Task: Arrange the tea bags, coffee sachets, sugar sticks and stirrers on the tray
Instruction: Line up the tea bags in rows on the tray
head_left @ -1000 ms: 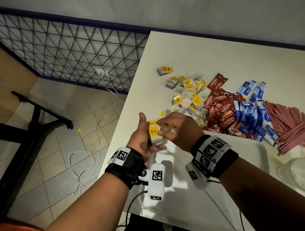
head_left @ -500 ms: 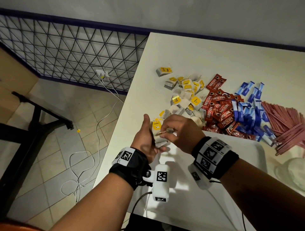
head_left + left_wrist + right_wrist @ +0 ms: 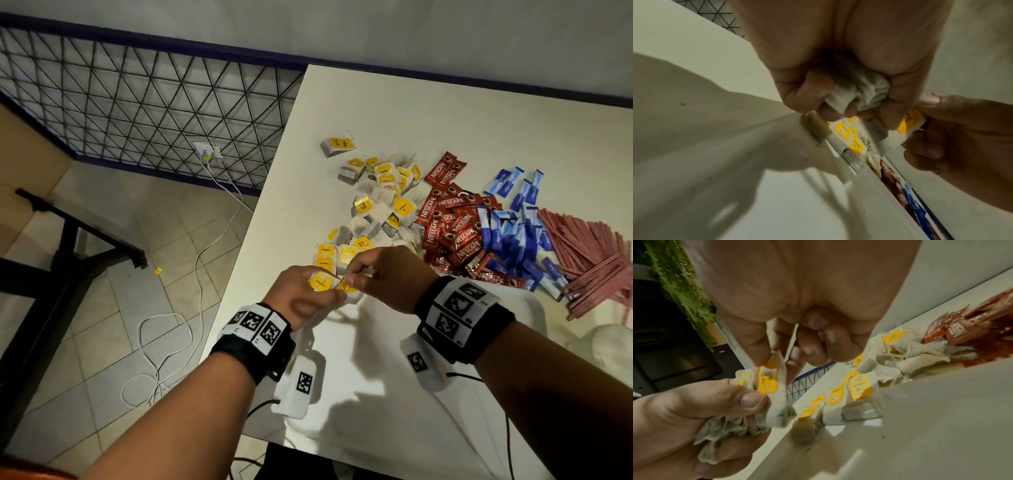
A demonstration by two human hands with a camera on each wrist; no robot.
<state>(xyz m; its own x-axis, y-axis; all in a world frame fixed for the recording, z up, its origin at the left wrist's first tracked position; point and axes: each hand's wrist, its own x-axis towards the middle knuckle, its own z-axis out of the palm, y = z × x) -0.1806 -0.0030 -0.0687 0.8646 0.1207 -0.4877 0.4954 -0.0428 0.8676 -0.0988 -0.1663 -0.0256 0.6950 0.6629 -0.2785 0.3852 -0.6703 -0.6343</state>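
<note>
1. Tray (image 3: 524, 310) comes first: its white rim runs just beyond our wrists, and both hands work above its near-left corner. A few tea bags (image 3: 860, 387) already stand in a row along the far rim. We judge that a careless drop could knock that row flat, since the bags look light and stand on edge.

2. Heaps ahead of our right hand (image 3: 383, 277) are the next risk: loose tea bags, red coffee sachets (image 3: 455, 233), blue sugar sticks (image 3: 517, 233) and pink stirrers (image 3: 589, 246) overlap each other on the table (image 3: 376, 113). Strings trail among the bags, so we think pulling one may drag others along.

3. Bundle in our left hand (image 3: 301, 294): the fingers are curled tight round several crumpled tea bags (image 3: 863, 91). Squeezing harder could tear the thin paper; dark specks on the tray suggest some leaf has already escaped.

4. Single tea bag (image 3: 774, 394) between the hands: our right thumb and forefinger pinch its top beside the yellow tag (image 3: 767, 382), while the left thumb presses its lower half. Tugging against that thumb might rip off the tag or string.
</note>
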